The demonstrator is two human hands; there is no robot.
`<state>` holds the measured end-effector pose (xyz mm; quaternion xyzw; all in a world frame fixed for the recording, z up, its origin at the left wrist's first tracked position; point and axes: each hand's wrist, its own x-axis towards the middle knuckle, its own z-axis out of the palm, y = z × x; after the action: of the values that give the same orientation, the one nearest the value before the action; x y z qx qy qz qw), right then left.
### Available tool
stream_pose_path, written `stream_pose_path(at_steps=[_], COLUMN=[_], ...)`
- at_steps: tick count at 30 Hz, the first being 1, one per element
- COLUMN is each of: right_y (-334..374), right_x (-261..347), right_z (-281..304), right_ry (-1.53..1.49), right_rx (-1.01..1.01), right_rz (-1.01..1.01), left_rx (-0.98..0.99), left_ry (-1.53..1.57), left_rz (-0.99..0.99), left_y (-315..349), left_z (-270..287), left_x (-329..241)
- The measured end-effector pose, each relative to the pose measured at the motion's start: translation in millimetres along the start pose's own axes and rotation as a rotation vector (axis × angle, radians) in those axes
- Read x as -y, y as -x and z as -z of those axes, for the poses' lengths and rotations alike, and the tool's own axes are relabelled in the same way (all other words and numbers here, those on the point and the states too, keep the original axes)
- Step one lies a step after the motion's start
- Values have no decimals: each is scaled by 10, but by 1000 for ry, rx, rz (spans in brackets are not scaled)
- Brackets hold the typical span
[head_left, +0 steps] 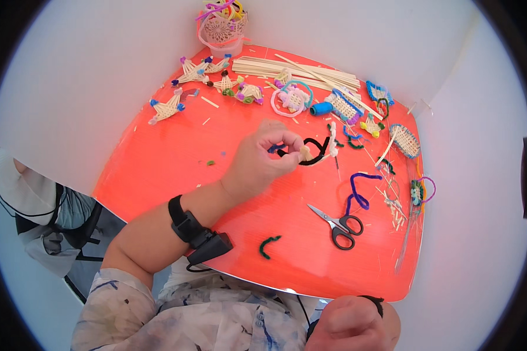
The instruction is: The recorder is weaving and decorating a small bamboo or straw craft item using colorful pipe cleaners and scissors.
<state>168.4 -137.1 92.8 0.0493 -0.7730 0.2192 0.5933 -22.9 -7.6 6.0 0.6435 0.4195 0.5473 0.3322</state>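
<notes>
My left hand (269, 157) is over the middle of the red table, thumb and forefinger pinched on a small pale piece (305, 153) whose kind I cannot make out. A curled black pipe cleaner (321, 157) shows beside and behind the fingertips; whether the hand grips it too, I cannot tell. A white fuzzy strand (333, 140) stands just right of it. Close to my body, below the table's front edge, my right hand (354, 322) is closed, and anything inside it is hidden. Scissors (338, 226) with black handles lie open beside a purple pipe cleaner (360, 196).
Woven star shapes (168, 107) sit at the back left, near a bundle of pale flat strips (298, 70). A pink basket (222, 35) of pipe cleaners stands behind. Woven pieces (404, 140) and scraps line the right side. A green pipe cleaner (266, 247) lies in front.
</notes>
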Motion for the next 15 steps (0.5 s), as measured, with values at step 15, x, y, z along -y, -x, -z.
stream_pose_path(at_steps=[15], right_y=[-100], right_x=[-39], right_z=[-114], right_ry=[-216], right_rx=[-75], right_rz=[94], left_rx=[47], left_ry=[-40], left_rz=[-146], left_y=[-9], left_z=[33], left_x=[58])
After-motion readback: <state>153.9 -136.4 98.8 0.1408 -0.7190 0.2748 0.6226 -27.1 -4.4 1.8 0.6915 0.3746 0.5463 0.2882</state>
